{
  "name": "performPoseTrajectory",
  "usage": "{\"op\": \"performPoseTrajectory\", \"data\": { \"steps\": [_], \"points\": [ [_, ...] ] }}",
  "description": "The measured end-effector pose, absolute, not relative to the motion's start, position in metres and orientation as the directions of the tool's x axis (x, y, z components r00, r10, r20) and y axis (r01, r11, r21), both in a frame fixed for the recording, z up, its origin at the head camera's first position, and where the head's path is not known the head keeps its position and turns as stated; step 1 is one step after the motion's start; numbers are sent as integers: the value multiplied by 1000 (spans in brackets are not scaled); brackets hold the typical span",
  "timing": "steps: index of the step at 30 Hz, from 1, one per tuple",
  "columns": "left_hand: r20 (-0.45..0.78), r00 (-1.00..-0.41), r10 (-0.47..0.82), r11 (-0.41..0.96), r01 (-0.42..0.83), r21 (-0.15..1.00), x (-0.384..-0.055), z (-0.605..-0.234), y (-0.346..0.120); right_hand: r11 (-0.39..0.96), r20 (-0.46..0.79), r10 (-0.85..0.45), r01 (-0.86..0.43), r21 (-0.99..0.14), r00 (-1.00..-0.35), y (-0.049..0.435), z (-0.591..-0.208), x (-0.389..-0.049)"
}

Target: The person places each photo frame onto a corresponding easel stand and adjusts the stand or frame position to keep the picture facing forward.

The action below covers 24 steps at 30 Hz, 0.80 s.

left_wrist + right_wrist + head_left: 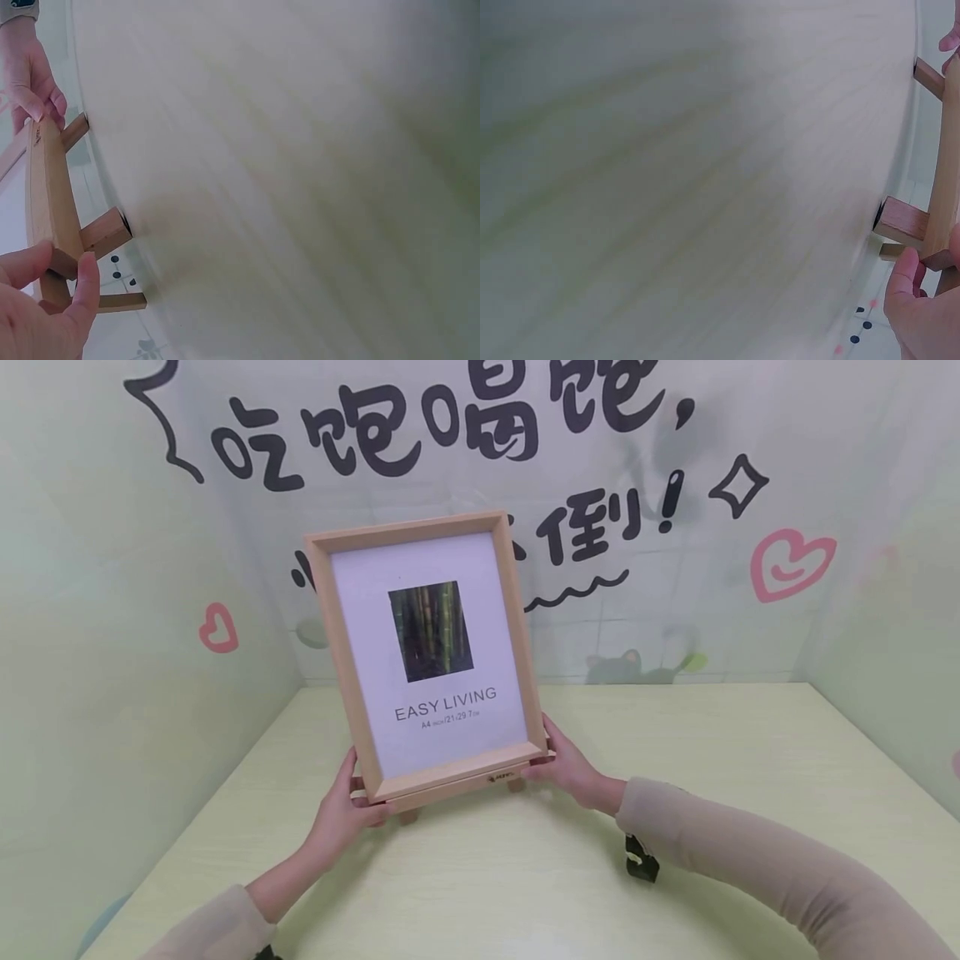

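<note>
A light wooden picture frame (427,702) holds a white sheet marked "EASY LIVING" with a bamboo photo. It leans slightly left on a small wooden easel (457,788), its lower edge on the easel's ledge (56,195). My left hand (341,818) pinches the ledge's left end between thumb and finger. At the opposite end, my right hand (570,772) grips the ledge likewise. In the left wrist view, dark-tipped easel legs (106,232) reach down beside the table surface; whether they touch it I cannot tell. The frame hides most of the easel.
The pale wood-grain table (525,868) spreads below and around both hands. Behind it hangs a light wall sheet (750,635) with large black characters and pink hearts. A black clip-like piece (641,858) hangs beneath the right sleeve.
</note>
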<state>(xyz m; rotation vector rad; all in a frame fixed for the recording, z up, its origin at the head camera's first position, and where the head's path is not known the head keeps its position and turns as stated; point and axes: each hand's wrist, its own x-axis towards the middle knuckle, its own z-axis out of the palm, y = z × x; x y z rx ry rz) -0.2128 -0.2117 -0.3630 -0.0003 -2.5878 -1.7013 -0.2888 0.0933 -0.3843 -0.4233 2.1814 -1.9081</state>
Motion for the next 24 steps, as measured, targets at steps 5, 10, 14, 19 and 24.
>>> {"op": "performPoseTrajectory", "data": {
  "steps": [5,10,14,19,24],
  "points": [
    [43,-998,-44,384,22,923,-214,-364,-210,115,32,-327,-73,-991,-945,93,-385,-286],
    [46,-997,-56,367,22,930,-217,-366,-208,90,49,-282,-77,-993,-958,93,-386,-282],
    [49,-997,-54,366,26,930,-220,-367,-206,87,52,-247,-75,-993,-968,93,-386,-281],
    [56,-997,-45,362,36,931,-225,-369,-204,86,41,-221,-62,-994,-974,93,-385,-279],
    [68,-997,-30,352,54,934,-228,-369,-202,88,39,-203,-58,-994,-978,96,-384,-278]
  ]
}}
